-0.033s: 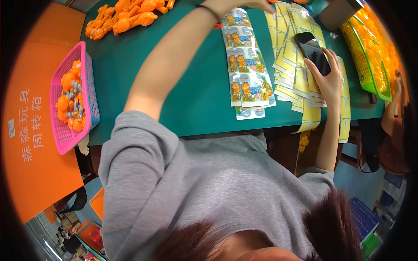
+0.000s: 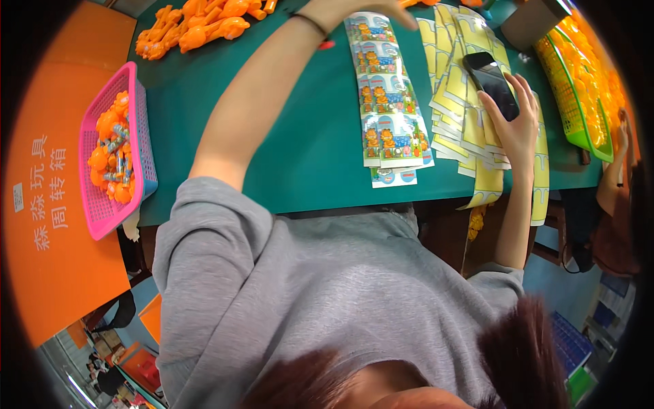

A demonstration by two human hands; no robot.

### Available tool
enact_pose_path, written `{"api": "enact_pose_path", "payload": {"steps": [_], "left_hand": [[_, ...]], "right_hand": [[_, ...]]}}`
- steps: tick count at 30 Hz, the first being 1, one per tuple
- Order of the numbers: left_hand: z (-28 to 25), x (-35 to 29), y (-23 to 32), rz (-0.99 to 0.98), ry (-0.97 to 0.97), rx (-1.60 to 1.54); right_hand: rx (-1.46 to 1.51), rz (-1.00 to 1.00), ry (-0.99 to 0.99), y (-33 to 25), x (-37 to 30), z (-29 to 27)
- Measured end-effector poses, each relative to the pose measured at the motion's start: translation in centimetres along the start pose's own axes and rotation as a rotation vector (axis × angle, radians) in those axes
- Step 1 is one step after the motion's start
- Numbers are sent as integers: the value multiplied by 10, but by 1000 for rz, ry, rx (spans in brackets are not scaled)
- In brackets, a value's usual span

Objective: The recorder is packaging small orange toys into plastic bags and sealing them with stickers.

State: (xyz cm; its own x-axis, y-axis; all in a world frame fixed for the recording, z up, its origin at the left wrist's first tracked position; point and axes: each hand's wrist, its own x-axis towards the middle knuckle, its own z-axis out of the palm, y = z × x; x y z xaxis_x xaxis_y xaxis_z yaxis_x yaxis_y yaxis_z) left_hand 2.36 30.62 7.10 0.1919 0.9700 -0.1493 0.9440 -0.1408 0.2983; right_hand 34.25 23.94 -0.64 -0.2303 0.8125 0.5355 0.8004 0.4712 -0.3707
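My left hand (image 2: 361,9) reaches over the top end of a stack of glossy cartoon sticker strips (image 2: 388,99), its fingers stretched out. The top edge cuts off part of it, and nothing shows in its grip. A dark band circles that wrist. On the right, my right hand (image 2: 519,121) is wrapped around the lower part of a black smartphone (image 2: 489,76), its dark screen facing up. Beneath the phone lie overlapping strips of yellow, white-edged labels (image 2: 453,102), some hanging over the table's near edge.
Orange plastic toy pieces (image 2: 216,28) lie at the far left of the green table (image 2: 306,157). A pink basket (image 2: 141,129) holds orange figures. At right stand a green basket (image 2: 569,88) of orange pieces and a grey box (image 2: 533,24). Another person's arm (image 2: 616,160) shows beyond.
My left hand and forearm have shifted slightly, the fingers coming lower in the picture. My right hand keeps its hold on the smartphone, almost unmoved.
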Motion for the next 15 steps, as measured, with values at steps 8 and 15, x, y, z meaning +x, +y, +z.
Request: {"api": "enact_pose_path", "payload": {"steps": [8, 15], "left_hand": [[43, -36, -69, 50, 248, -262], [26, -61, -91, 120, 287, -555]], "right_hand": [[410, -94, -510, -91, 30, 39], [402, -87, -535, -110, 48, 79]]}}
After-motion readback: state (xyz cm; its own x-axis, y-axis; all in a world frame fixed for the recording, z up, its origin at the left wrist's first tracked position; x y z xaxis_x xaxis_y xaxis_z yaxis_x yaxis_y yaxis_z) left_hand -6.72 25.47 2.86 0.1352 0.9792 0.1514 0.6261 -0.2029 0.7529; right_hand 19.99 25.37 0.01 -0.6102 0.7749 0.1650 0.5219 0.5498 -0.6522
